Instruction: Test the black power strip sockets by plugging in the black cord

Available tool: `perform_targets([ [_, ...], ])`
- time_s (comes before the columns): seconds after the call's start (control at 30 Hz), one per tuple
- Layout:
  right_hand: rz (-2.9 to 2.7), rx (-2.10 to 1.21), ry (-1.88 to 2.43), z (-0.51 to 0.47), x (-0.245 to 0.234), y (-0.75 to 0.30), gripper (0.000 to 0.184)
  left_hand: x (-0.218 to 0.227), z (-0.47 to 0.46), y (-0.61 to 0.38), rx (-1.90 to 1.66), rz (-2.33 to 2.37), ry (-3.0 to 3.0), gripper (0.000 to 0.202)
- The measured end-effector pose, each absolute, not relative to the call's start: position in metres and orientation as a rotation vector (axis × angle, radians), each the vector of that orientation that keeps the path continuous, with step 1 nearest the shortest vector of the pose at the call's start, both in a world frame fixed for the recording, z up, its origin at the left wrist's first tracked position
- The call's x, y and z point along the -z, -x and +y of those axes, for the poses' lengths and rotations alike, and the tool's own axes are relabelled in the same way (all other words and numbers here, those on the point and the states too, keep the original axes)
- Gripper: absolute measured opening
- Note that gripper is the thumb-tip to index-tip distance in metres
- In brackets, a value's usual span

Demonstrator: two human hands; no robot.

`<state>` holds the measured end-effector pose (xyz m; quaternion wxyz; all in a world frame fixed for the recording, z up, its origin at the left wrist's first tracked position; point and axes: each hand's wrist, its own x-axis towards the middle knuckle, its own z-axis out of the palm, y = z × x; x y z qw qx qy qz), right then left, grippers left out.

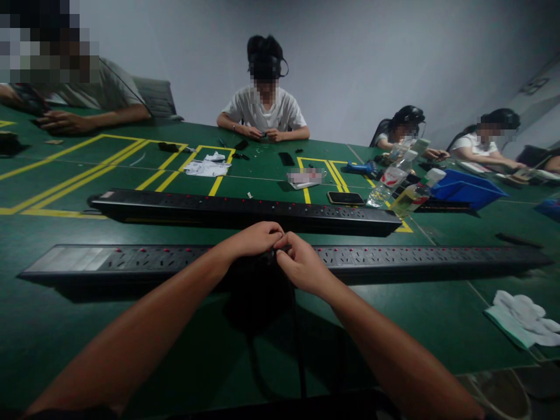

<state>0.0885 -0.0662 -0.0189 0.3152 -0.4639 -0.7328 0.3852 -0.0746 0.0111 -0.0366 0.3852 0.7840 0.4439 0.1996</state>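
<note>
Black socket strip (363, 256), the nearer of two, lies left to right across the green table (437, 326), and the left hand (265, 238) and right hand (298, 261) meet over its middle. Both hands are narrow, fingers curled in and nearly touching; whether they pinch something small, I cannot tell. The step in hand looks like fine two-handed fingerwork, and the next move probably calls for steady fingertips and small motions. A dark cord (301, 350) runs from below the hands toward the near side and could snag. On the far side, the second strip (236, 211) sits close behind the knuckles, its right end by the yellow bottle (411, 197), so reaching that way looks tight. Bare tabletop right of the right forearm, short of the white gloves (520, 315), offers more room.
</note>
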Motion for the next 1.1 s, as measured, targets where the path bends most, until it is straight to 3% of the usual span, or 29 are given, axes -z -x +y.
perform_targets([
  [0.6,-2.212,-0.606,1.414,-0.068,-0.010,-0.062,0.011,0.038,0.016,0.079,-0.792,1.242,-1.855,0.023],
  [1.1,-2.458,-0.159,1.640,-0.070,-0.020,-0.039,0.033,0.041,0.024,0.085,-1.033,1.243,-1.661,0.021],
])
